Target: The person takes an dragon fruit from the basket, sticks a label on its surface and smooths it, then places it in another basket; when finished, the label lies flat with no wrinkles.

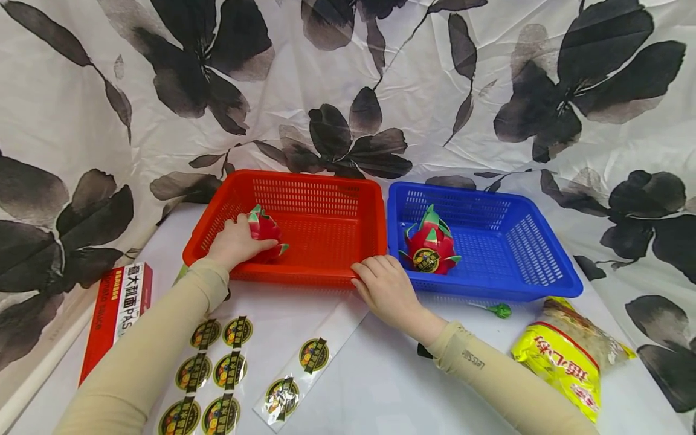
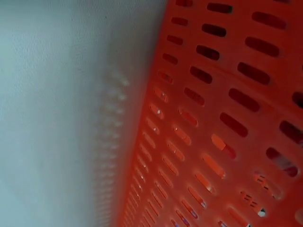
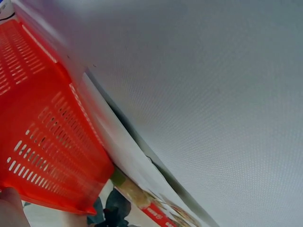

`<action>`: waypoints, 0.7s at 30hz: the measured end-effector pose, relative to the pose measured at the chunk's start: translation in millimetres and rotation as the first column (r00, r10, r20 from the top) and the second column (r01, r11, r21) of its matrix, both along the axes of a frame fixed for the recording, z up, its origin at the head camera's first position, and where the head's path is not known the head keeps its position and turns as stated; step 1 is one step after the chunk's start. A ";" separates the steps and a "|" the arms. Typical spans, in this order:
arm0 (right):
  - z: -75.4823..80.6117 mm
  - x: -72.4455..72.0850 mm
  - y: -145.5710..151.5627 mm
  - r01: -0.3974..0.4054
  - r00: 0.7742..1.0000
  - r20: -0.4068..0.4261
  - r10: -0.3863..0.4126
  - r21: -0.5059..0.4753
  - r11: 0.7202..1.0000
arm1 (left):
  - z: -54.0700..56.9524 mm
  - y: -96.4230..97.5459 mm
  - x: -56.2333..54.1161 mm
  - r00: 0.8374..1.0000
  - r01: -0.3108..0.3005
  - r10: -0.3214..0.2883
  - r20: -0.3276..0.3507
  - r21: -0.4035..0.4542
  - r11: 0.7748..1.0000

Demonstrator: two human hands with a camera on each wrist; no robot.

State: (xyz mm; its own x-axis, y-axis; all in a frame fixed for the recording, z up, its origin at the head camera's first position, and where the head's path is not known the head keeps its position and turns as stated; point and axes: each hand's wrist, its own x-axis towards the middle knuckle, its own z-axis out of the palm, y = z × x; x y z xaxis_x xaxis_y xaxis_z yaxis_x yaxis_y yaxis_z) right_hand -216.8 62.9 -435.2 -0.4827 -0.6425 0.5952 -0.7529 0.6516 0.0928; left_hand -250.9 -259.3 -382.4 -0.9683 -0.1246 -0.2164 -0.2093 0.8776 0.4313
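My left hand (image 1: 234, 241) reaches over the front left of the red basket (image 1: 326, 238) and grips a red dragon fruit (image 1: 265, 228) with green-tipped scales. Its thumb lies across the front of the fruit, while the other fingers are on its far left side. With fingers curled over the front rim near the right corner, my right hand (image 1: 388, 290) holds the same basket. A second dragon fruit (image 1: 432, 241), bearing a round black-and-gold sticker (image 1: 426, 260), stands upright at the left of the blue basket (image 1: 495, 257). The left wrist view shows the slotted red basket wall (image 2: 232, 90).
Strips of round stickers (image 1: 229, 368) lie on the white table (image 1: 348, 374) before the red basket. A red pasta box (image 1: 116, 308) is at the left. Right of my right arm are a green lollipop (image 1: 501, 310) and a yellow food bag (image 1: 562, 362). Floral cloth hangs behind.
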 end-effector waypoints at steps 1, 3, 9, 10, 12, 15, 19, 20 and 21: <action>0.4 0.0 -0.2 0.001 1.000 -0.002 -0.001 -0.001 1.000 | 0.4 0.2 -0.5 1.000 -0.004 0.004 0.006 0.003 1.000; 0.8 -0.1 -0.3 0.003 1.000 -0.002 -0.003 -0.005 1.000 | 1.5 0.0 -1.3 1.000 -0.016 0.015 0.022 0.020 1.000; 1.2 0.3 -0.9 0.008 1.000 0.010 -0.008 0.002 1.000 | 6.7 -4.0 -0.8 0.999 -0.034 0.031 0.037 0.077 0.996; 1.2 0.4 -1.0 0.009 1.000 0.013 -0.009 0.005 1.000 | 7.3 -4.6 -0.5 0.999 -0.034 0.031 0.034 0.079 0.996; 1.4 0.6 -1.2 0.012 1.000 0.016 -0.012 0.006 1.000 | 7.6 -5.0 -0.3 0.999 -0.034 0.032 0.025 0.082 0.996; 1.9 0.6 -1.1 0.014 1.000 0.018 -0.014 0.005 1.000 | 7.0 -4.3 0.4 0.999 -0.033 0.033 0.008 0.078 0.996; 2.5 0.5 -0.8 0.010 1.000 0.012 -0.010 0.008 1.000 | 4.7 -3.3 0.5 0.999 -0.035 0.036 -0.020 0.066 0.997; 2.8 0.5 -0.7 0.010 1.000 0.011 -0.010 0.010 1.000 | 4.4 -3.3 0.2 0.999 -0.037 0.039 -0.030 0.066 0.997; 3.0 0.6 -0.6 0.009 1.000 0.011 -0.009 0.011 1.000 | 4.3 -3.0 0.4 0.998 -0.038 0.041 -0.043 0.068 0.997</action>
State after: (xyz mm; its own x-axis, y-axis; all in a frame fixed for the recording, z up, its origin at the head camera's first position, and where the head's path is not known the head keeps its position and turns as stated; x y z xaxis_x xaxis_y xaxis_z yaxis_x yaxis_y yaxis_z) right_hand -216.2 62.3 -432.2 -0.4950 -0.6444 0.5829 -0.7478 0.6576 0.0919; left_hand -250.5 -262.3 -378.0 -0.9717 -0.1494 -0.1828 -0.2226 0.8379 0.4984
